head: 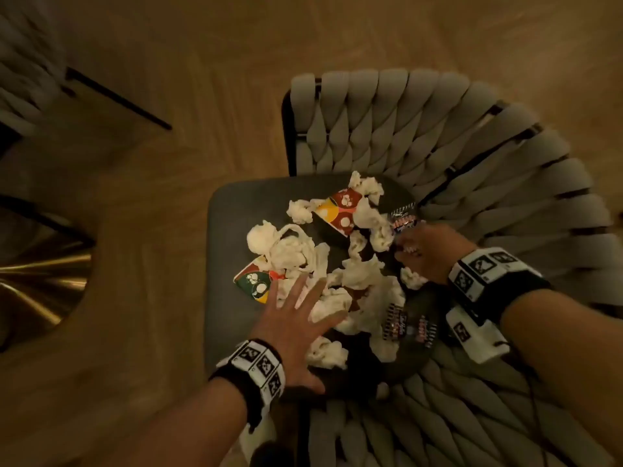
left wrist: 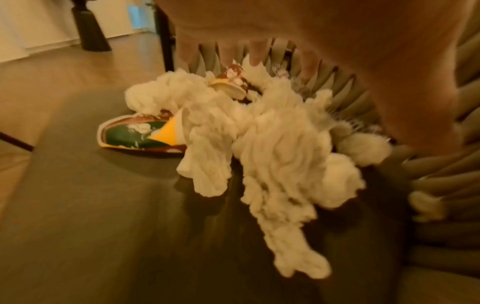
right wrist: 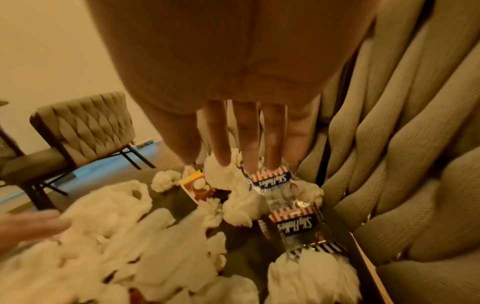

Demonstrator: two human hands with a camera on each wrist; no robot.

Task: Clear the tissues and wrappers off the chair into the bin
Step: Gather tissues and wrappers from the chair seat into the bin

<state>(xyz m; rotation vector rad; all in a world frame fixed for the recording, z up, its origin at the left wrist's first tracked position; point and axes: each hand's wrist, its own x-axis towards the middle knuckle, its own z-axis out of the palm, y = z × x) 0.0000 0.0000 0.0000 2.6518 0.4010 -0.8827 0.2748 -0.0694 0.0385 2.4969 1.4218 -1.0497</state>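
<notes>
Several crumpled white tissues are piled on the dark seat of a chair. Among them lie colourful printed wrappers and striped SkyFlakes wrappers. My left hand is flat with spread fingers over the near side of the pile. My right hand reaches to the seat's right rear. Its straight fingers touch a tissue and a SkyFlakes wrapper. No bin is in view.
The chair's woven grey back curves round the right and near sides of the seat. A second woven chair stands to the left on the wooden floor. A golden cone-shaped base is at the far left.
</notes>
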